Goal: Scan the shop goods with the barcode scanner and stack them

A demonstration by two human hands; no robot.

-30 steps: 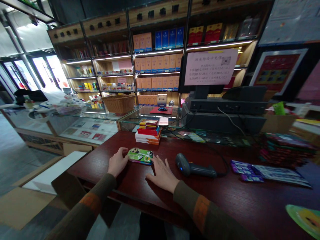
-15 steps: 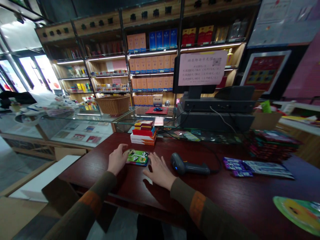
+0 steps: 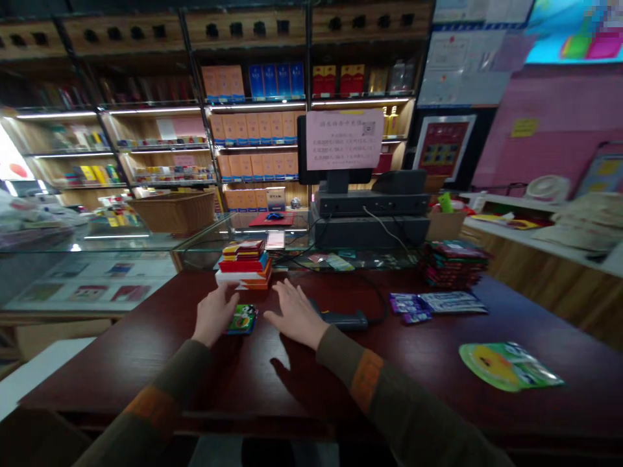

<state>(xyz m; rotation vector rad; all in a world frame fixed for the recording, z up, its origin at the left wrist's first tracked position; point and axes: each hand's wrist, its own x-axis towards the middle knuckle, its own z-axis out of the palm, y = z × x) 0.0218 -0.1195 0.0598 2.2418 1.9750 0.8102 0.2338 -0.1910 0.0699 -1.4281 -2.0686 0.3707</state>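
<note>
A small stack of green packets with panda pictures (image 3: 243, 319) lies flat on the dark red tabletop. My left hand (image 3: 213, 316) is over the stack's left side and hides part of it; its thumb and fingers are apart, and whether it touches the packets I cannot tell. To the right, my right hand (image 3: 298, 314) hovers over the table with fingers spread and nothing in it, a gap between it and the packets. Partly behind that hand lies a grey barcode scanner (image 3: 348, 320) with a cable.
Stacked red, orange and white boxes (image 3: 246, 266) stand behind the packets. Purple packets (image 3: 411, 306) and a pile of dark red packages (image 3: 455, 264) sit to the right, with a green and yellow pack (image 3: 509, 366) nearer me. A monitor (image 3: 302, 149) stands behind on the glass counter (image 3: 195, 243).
My view has turned to the right. My right hand has moved away from the packets' right edge, leaving a wider gap. The left hand now covers more of the packets.
</note>
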